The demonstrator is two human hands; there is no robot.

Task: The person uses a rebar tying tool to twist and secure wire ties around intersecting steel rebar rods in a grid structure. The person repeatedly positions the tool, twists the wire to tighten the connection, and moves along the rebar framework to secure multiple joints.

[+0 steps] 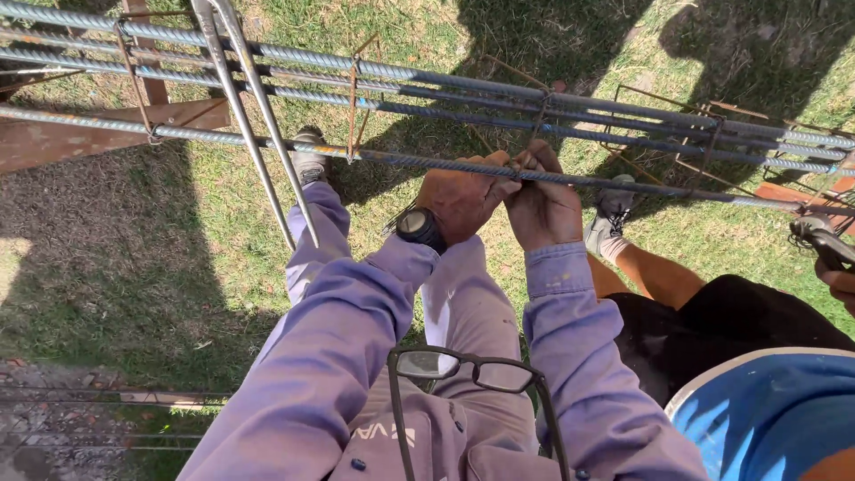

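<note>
Head view: hands point(503, 200) on ribbed rebar point(623, 183)

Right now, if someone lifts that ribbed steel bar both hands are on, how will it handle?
The ribbed bar looks long and thin, so probably heavy and springy. Its ribs likely resist slipping under the left hand and right hand. Stirrups probably stop rolling.

Hands: 2, left hand point(459, 200) + right hand point(545, 207)
Wristwatch point(419, 226): 1
Eyeglasses point(468, 371): 1 pr
Shoes: 2, left shoe point(309, 160), right shoe point(609, 210)
</note>
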